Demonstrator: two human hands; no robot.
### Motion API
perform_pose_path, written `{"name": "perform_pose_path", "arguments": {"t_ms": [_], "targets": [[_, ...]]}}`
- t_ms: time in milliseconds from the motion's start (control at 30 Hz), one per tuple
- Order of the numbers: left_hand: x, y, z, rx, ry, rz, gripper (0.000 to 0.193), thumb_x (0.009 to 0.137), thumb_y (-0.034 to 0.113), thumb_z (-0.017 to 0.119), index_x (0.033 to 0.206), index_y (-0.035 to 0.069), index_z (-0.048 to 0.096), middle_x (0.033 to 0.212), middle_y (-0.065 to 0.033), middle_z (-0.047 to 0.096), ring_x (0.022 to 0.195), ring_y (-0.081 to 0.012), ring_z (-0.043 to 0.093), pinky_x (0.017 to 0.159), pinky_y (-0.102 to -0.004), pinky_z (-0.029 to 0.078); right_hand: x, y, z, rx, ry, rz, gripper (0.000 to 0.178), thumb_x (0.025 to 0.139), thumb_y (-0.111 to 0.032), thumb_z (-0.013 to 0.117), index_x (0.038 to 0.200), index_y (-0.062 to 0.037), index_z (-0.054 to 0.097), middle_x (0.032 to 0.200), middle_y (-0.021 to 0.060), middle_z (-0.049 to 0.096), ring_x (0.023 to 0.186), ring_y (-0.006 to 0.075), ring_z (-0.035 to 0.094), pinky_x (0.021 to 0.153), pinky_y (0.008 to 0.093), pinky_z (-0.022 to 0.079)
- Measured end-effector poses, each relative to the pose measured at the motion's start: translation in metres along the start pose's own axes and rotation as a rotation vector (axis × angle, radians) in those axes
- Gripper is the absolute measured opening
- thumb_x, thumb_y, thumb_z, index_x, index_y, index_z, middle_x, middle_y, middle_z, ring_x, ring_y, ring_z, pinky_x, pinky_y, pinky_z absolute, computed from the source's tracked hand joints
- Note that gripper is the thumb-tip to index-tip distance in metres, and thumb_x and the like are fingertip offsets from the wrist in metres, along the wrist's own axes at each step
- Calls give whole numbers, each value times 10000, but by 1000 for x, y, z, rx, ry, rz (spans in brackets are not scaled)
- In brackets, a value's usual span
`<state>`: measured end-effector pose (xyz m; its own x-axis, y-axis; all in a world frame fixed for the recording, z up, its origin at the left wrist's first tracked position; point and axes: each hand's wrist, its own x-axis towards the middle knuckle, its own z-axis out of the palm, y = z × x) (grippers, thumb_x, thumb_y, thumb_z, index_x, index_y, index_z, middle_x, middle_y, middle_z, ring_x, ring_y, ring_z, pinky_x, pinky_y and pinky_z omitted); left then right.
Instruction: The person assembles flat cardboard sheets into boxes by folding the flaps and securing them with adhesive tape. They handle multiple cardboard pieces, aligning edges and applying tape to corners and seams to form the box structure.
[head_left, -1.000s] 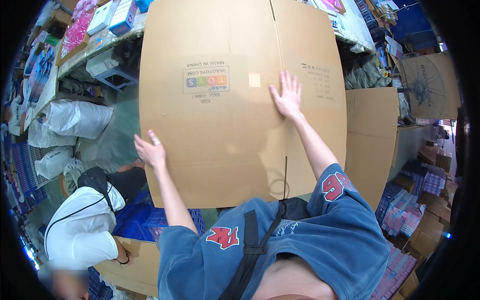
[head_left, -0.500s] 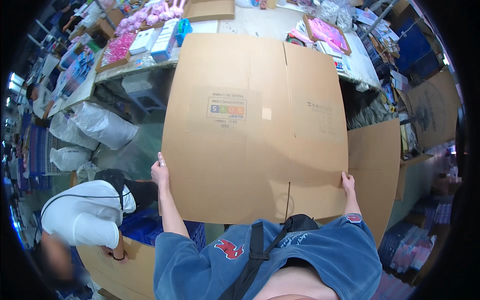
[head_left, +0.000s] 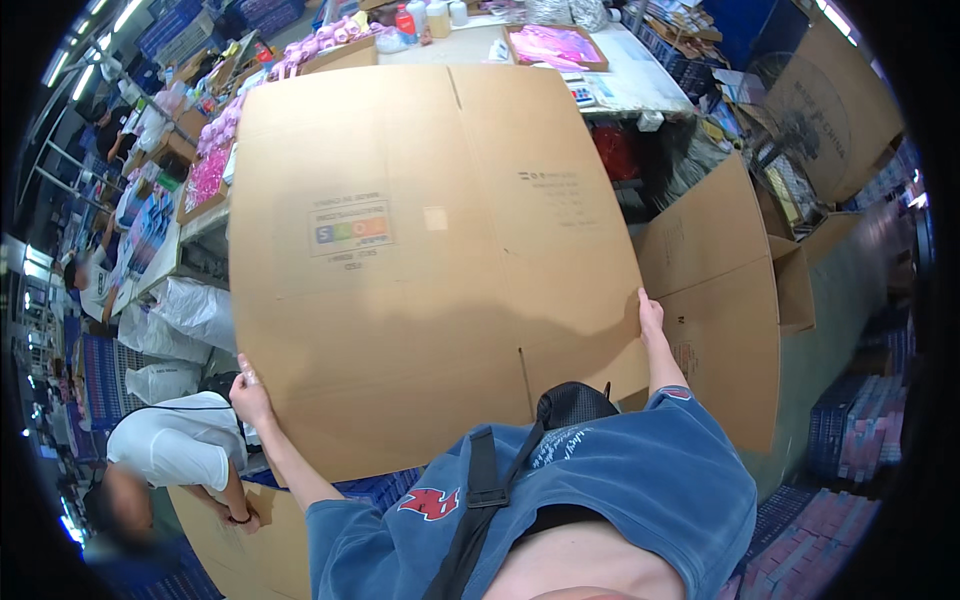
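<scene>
A large flattened cardboard box point(head_left: 430, 290) spans the space in front of me, its broad face with a small square patch turned up toward me. At its lower left edge, my left hand point(head_left: 250, 392) grips the board, thumb on top and the other fingers hidden beneath. My right hand point(head_left: 650, 314) is closed on the right edge, its fingers mostly hidden behind the board. Two slots cut into the cardboard, one at the far edge and one near my chest.
Beyond the sheet stands a worktable point(head_left: 640, 75) with a carton of pink packets point(head_left: 556, 47). More cardboard point(head_left: 715, 300) leans at right. A co-worker in a white shirt point(head_left: 170, 445) bends over another sheet point(head_left: 285, 540) at lower left. White sacks point(head_left: 195, 318) lie at left.
My view has turned to the right. The flattened box, still held by both hands, now sits further left in the picture and looks tilted, its left side lower.
</scene>
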<state>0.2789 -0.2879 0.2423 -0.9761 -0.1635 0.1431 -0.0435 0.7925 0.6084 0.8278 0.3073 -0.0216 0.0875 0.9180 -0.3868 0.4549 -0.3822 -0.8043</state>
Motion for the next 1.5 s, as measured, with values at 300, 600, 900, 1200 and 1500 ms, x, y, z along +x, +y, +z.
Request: {"name": "perform_pose_path", "arguments": {"t_ms": [300,600,900,1200,1500], "targets": [[-85,39,-99,-291,199,194,517,933,511,711,1036,5,721,697,-51,701,642,-99,601,603,-276,460,17,-1,8,207,-177,72,548,921,-494,691,1056,36,705,1028,92,696,959,177,621,860,347,503],[-159,104,-216,-333,461,251,438,941,390,751,1161,25,654,664,7,624,602,-59,539,538,-227,404,19,-30,86,287,-376,136,501,894,-549,736,867,-51,689,830,-5,649,717,119,573,663,294,479],[-172,161,-411,-85,606,390,501,956,368,732,1293,20,602,1088,-107,717,985,-137,650,874,-262,508,-112,-99,205,272,-718,-21,684,911,-618,670,1040,51,742,1018,104,728,883,174,651,794,356,520],[-255,202,-500,272,879,533,537,942,366,725,1307,1,576,1189,-164,693,1074,-226,668,950,-326,531,-285,-44,279,-45,-1147,114,823,920,-756,512,1169,16,646,1118,115,685,1015,222,650,915,389,523],[-303,249,-494,282,832,603,505,936,243,743,1285,-51,528,1146,-247,679,1053,-294,682,901,-348,571,-309,-34,287,-32,-1551,506,1079,853,-919,224,1568,-121,351,1610,196,302,1486,431,248,1167,608,273]]}}
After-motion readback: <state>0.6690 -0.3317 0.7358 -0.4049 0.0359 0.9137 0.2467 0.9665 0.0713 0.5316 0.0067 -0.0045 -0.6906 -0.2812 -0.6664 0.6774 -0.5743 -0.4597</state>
